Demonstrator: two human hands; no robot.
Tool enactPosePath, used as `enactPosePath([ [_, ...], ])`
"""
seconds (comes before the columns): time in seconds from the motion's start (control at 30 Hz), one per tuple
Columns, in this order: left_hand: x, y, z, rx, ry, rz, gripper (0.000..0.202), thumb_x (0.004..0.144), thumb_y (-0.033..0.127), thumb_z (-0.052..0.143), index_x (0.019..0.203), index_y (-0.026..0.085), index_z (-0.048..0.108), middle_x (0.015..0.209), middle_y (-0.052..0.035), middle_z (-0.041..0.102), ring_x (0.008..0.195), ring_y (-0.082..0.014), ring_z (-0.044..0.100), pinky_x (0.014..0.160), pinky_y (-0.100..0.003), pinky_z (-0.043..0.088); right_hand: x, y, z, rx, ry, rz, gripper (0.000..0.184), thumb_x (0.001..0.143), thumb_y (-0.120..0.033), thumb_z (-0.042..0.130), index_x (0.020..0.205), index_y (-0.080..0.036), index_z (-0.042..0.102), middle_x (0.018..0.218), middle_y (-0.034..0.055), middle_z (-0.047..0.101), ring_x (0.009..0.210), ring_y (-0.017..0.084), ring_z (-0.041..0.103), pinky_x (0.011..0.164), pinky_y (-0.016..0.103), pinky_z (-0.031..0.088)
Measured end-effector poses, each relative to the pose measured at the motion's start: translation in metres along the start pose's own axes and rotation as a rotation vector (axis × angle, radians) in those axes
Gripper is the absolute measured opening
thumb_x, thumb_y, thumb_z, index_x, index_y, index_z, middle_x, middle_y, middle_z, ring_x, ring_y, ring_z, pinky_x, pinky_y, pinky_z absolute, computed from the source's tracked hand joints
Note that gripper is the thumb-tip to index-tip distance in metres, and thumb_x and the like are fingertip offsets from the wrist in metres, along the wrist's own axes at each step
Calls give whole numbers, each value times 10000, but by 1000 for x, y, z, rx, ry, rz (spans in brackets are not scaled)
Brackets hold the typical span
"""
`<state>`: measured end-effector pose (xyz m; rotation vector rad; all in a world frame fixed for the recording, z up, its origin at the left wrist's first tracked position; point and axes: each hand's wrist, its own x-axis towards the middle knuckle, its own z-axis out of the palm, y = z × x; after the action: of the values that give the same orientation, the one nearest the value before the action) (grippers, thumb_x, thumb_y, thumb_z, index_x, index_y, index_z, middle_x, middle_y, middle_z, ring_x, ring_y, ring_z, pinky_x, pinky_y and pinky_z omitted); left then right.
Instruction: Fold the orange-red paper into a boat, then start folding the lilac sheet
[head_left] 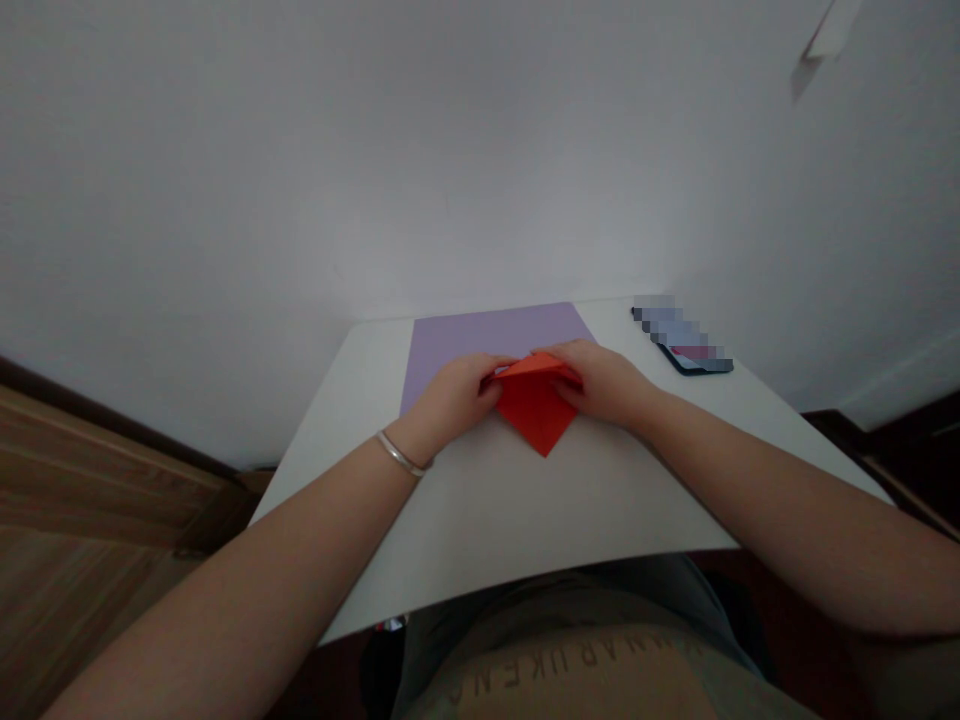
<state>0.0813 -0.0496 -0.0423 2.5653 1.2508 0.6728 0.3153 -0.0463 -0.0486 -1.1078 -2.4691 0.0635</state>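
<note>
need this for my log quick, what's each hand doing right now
Left hand: closed, holding the red folded paper at its left corner.
Right hand: closed, holding the red folded paper at its right corner.

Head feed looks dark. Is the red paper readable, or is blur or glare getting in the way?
Head view: dim, but the red paper is crisp between the left hand and right hand; no glare on it; the wall glows pale; wide-angle distortion bows the edges of the white table; the phone is pixelated.
</note>
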Motion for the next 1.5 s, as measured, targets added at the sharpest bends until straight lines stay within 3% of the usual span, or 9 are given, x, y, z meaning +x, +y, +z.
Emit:
enactPosePath([
  [0.13, 0, -5, 1, 140, -53, 85, 426, 793, 114, 520, 1193, 185, 647, 968, -69, 716, 887, -203, 635, 841, -355, 495, 0, 6, -1, 69, -100, -113, 543, 771, -118, 555, 1304, -216, 574, 1256, 86, 648, 1124, 249, 579, 985, 437, 443],
  [0.33, -1, -11, 0, 304, -145, 220, 396, 816, 152, 577, 1206, 183, 635, 919, -89, 704, 847, -227, 633, 791, -366, 491, -2, 12, -5, 109, -145, -156, 642, 674, -60, 563, 1289, -240, 598, 1310, 71, 620, 1176, 256, 561, 1034, 476, 413],
  [0.53, -2, -6, -3, 370, -171, 205, 386, 846, 166, 555, 1227, 175, 616, 918, -88, 698, 854, -226, 635, 795, -357, 489, 0, 1, -1, 92, -204, -136, 754, 670, -136, 590, 1412, -123, 453, 1428, 152, 498, 1333, 295, 429, 1109, 505, 329],
  [0.8, -1, -9, 0, 380, -181, 193, 399, 855, 181, 540, 1249, 181, 601, 952, -87, 700, 859, -222, 643, 797, -343, 491, 2, 8, 2, 95, -252, -45, 759, 699, -196, 591, 1435, -141, 416, 1456, 141, 466, 1381, 321, 355, 1116, 513, 310],
  [1.07, -2, -8, -1, 344, -173, 150, 433, 847, 170, 537, 1278, 186, 584, 1002, -79, 708, 885, -214, 652, 812, -331, 496, 3, 0, -5, 44, -152, -198, 633, 699, -174, 598, 1325, -136, 514, 1325, 135, 581, 1221, 287, 514, 1056, 475, 382],
  [1.17, -3, -7, -1, 310, -113, 103, 457, 855, 156, 515, 1307, 201, 558, 1029, -67, 705, 922, -208, 653, 840, -325, 494, 0, -2, -10, 20, -18, -263, 504, 740, -159, 575, 1244, -158, 565, 1220, 116, 634, 1118, 253, 562, 977, 413, 445],
  [1.3, -5, -11, 1, 296, -18, 41, 434, 884, 149, 467, 1305, 211, 551, 1114, -65, 682, 993, -202, 639, 893, -326, 483, -2, -1, -15, -14, 155, -204, 269, 811, -156, 538, 1064, -177, 626, 1035, 101, 673, 992, 226, 597, 862, 363, 483],
  [1.4, -6, -14, 2, 318, -10, 9, 449, 882, 132, 469, 1316, 224, 540, 1098, -60, 670, 971, -195, 636, 875, -314, 482, -2, 3, -15, -30, 108, -177, 153, 814, -132, 522, 908, -182, 631, 921, 87, 671, 891, 211, 603, 784, 342, 488],
  [1.5, -6, -15, 2, 393, -49, 2, 454, 895, 140, 469, 1330, 258, 531, 996, -51, 652, 875, -190, 634, 799, -305, 483, -2, 6, -13, -33, -15, -216, 176, 801, -114, 521, 901, -191, 643, 998, 91, 682, 953, 216, 602, 819, 345, 483],
])
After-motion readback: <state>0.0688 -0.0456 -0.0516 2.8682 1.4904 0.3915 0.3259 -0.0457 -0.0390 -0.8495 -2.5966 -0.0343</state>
